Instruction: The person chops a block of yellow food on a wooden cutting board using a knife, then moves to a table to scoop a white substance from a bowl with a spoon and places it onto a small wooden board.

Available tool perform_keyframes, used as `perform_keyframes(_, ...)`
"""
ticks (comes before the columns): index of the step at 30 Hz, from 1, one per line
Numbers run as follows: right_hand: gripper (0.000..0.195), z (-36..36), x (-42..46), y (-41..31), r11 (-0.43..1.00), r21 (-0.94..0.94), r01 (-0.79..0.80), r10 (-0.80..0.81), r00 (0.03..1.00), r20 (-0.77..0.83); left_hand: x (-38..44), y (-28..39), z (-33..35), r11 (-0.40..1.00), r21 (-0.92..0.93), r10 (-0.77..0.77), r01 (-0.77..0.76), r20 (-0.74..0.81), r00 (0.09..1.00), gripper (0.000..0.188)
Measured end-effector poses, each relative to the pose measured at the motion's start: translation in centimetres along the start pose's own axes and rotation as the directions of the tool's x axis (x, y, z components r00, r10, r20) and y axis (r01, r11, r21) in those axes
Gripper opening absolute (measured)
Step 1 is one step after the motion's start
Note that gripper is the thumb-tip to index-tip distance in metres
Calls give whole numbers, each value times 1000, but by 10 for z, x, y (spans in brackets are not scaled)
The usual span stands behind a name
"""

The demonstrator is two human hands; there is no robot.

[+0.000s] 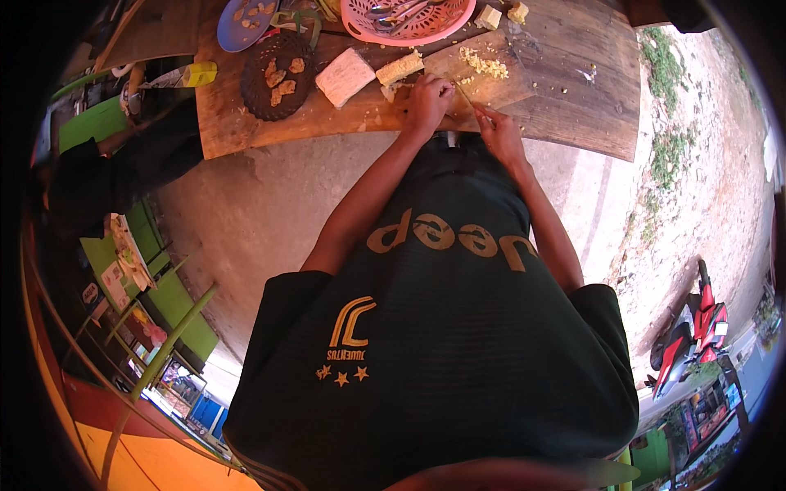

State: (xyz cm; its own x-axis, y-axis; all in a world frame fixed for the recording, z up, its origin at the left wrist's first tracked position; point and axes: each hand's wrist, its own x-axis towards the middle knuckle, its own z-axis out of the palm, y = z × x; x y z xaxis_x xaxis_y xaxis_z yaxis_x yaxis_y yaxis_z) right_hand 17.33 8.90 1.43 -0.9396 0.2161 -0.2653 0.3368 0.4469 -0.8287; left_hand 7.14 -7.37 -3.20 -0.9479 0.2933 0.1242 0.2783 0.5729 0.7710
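My right hand [500, 132] grips a thin knife [466, 95], its blade pointing up and left over the near edge of a wooden cutting board [513, 89]. Just left of the blade is my left hand [430, 98], fingers curled; whether something small is between them I cannot tell. Chopped pale-yellow bits [485, 64] lie scattered on the board. Beside its left edge rests a cut yellowish block [400, 67], probably tempeh. Further left lies a larger pinkish-white block [345, 77].
The wooden table [577, 116] also carries a dark woven plate [252, 92] with brown pieces, a blue plate [230, 27], a pink basket [408, 38] of metal cutlery, and two pale chunks [488, 17]. Another person [86, 178] is at the left. A red motorcycle [706, 325] stands outside.
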Motion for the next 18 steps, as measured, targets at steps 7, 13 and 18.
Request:
perform_keyframes(7, 30, 2, -3, -4, 997, 56, 44, -44, 999, -5, 0, 2, -1, 991, 97, 97, -95, -22, 995, 5)
perform_keyframes(13, 29, 5, -3, 3, 998, -37, 45, -45, 999, -19, 1, 1, -1, 989, 90, 116, -114, -12, 993, 6)
perform_keyframes(18, 30, 1, -6, -9, 1000, 7, 15, -15, 1000, -13, 3, 3, 0, 991, 82, 105, -103, -27, 994, 6)
